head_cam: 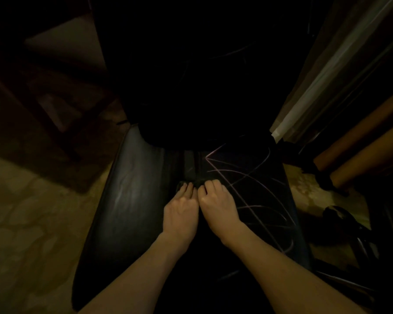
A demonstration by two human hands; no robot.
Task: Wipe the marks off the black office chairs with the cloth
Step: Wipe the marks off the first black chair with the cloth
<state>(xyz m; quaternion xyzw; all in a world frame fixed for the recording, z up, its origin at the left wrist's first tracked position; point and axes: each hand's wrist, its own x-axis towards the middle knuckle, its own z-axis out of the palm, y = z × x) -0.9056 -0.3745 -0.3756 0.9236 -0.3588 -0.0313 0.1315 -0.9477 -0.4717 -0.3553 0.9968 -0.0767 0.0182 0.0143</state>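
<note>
Hiding under hands (pixel 197 202): dark cloth (pixel 192 184)

Black chair (pixel 132 200), seen from above in dim light: glossy seat with backrest rising at the far edge. Pale marks (pixel 247 177), crossing lines and arcs, cover the seat's right half; the left half shows only sheen. Dark cloth (pixel 195 182), bunched, lies mid-seat at the marks' left edge, mostly hidden.
</note>
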